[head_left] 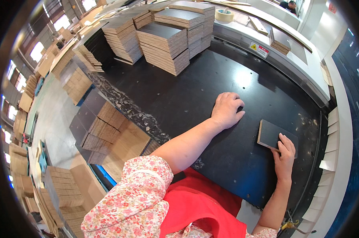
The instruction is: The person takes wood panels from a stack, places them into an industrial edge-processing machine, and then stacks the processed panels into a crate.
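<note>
My left hand (227, 110) rests on the black tabletop (203, 99) near its middle, fingers bent down and the thumb apart from them. Nothing shows in it. To its right, my right hand (284, 156) grips a small rectangular particleboard piece (275, 134) by its near edge, thumb below and fingers on top. The piece has a dark grey face and a pale raw edge, and it is slightly tilted over the table. Whether its underside touches the surface I cannot tell.
Stacks of similar boards (165, 49) stand at the table's far left. A roll of tape (224, 15) and a few boards (280, 41) lie on the white machine ledge (306, 67) at the back. More boards (98, 121) sit on a pallet left of the table. White strip curtains (326, 158) hang at right.
</note>
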Demonstrator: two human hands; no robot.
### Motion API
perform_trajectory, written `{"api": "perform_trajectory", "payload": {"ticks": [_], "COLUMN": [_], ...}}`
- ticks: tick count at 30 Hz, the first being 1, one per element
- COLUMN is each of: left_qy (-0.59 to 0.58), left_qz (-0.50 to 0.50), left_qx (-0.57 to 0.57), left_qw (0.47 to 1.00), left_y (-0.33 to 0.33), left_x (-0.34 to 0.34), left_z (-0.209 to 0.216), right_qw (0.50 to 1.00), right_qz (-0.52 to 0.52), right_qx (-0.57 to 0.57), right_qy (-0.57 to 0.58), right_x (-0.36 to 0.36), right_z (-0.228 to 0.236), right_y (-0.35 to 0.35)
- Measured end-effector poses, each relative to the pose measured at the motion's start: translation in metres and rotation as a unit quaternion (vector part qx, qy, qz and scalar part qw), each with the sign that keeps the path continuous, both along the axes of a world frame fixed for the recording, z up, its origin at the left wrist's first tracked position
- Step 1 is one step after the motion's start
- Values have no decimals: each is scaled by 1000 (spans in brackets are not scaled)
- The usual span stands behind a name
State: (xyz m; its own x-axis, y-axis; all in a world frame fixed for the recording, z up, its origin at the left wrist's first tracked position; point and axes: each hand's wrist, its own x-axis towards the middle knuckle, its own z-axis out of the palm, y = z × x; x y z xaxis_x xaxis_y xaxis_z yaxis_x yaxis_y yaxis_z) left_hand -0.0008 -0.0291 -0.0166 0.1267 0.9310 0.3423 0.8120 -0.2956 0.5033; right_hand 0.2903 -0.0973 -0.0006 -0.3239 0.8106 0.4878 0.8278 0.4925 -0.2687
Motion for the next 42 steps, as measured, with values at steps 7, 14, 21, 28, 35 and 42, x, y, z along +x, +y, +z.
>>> {"api": "perform_trajectory", "payload": {"ticks": [7,14,21,28,35,42], "left_qy": [4,20,11,16,21,19], "left_qz": [-6,-2,-3,-2,0,2], "left_qx": [25,-1,-1,-6,-8,0], "left_qw": [1000,1000,1000,1000,1000,1000], "left_y": [1,1,1,0,1,1], "left_x": [0,-1,0,-1,0,0], "left_z": [1,1,1,2,2,2], "right_qw": [1000,1000,1000,1000,1000,1000], "right_qz": [-6,10,6,8,4,6], "right_qx": [2,10,11,10,1,8], "right_qy": [-5,-10,-14,-14,-21,-26], "right_x": [-1,1,2,2,1,2], "right_z": [3,2,1,0,2,1], "right_y": [-1,2,2,2,2,2]}}
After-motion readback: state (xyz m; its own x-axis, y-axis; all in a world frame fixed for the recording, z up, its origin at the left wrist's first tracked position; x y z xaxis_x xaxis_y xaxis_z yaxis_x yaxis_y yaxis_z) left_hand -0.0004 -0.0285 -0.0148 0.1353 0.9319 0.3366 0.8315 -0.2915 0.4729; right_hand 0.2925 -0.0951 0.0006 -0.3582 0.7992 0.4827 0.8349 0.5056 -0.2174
